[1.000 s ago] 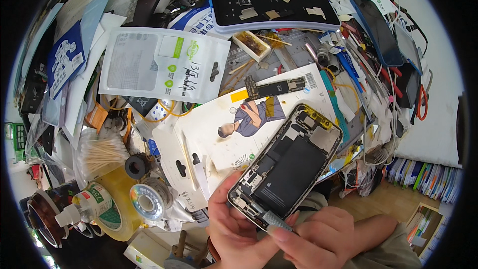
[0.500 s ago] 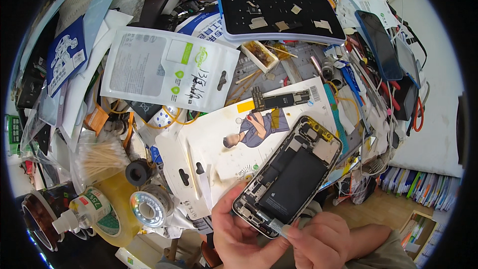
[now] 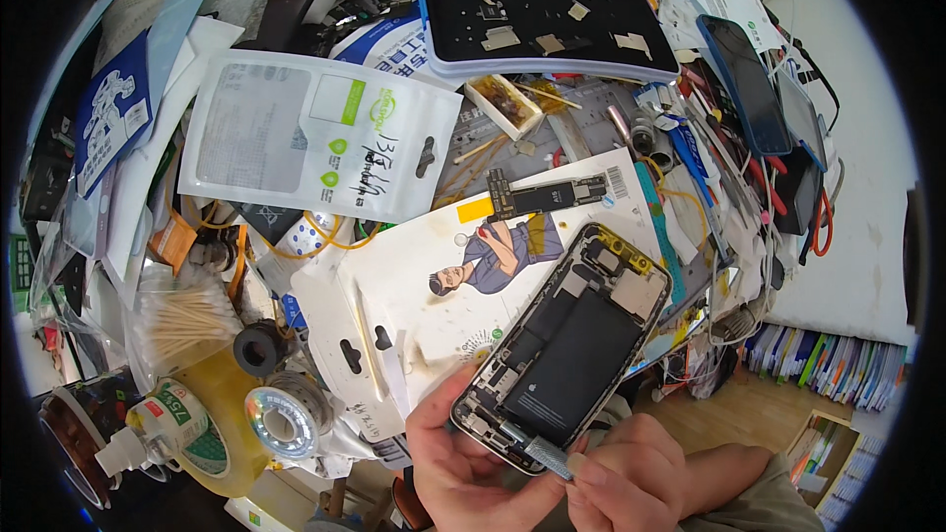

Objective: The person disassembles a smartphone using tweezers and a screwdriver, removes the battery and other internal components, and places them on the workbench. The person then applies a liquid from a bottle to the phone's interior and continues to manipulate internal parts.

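My left hand [image 3: 463,478] grips an opened smartphone [image 3: 507,374] by its lower left edge and bottom corner. The phone is tilted, with its inside facing up. A black battery [image 3: 576,369] fills much of its frame. Between the thumb and fingers of my right hand [image 3: 631,483] is a slim silver tool with a textured grip [image 3: 548,455]. Its far end reaches into the bottom of the phone; the tip's shape is too small to make out. Beyond the phone, a dark logic board [image 3: 547,199] lies on a white printed card [image 3: 404,286].
At the back, a blue-edged black tray [image 3: 552,15] bears small metal parts. A white plastic pouch [image 3: 286,128] lies left of centre. Cotton swabs [image 3: 187,315], a solder spool [image 3: 281,421] and a spray bottle [image 3: 158,429] crowd the left; a dark phone [image 3: 744,84] and hand tools line the right.
The view has shifted slightly, moving the bench things a little left in it. More of the silver tool shows between my right fingers and the phone. My left hand keeps its grip.
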Available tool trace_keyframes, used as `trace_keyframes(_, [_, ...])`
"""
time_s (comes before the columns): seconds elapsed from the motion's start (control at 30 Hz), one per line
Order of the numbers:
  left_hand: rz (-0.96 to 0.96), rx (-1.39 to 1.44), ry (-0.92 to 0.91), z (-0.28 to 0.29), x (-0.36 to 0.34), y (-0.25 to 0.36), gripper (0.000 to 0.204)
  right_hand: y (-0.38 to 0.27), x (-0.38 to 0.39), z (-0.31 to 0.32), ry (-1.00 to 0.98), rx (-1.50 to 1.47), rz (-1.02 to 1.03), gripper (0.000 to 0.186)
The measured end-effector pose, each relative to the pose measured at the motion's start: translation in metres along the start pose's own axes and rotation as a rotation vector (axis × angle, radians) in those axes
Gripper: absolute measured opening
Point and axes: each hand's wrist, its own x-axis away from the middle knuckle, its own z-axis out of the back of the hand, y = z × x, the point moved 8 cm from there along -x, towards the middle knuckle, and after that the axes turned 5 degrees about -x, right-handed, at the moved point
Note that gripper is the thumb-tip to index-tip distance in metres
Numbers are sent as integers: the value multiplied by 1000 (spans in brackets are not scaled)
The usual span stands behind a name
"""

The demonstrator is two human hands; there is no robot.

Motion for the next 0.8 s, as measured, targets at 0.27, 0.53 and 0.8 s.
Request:
trace_keyframes(0.27, [8,-64,22,0,-1,1,98,0,-1,7,4,-16,-46,37])
trace_keyframes(0.53, [-68,72,21,0,-3,1,98,5,1,7,61,133,133,44])
trace_keyframes(0.8, [-55,35,21,4,0,-2,101,5,0,0,-218,139,153,48])
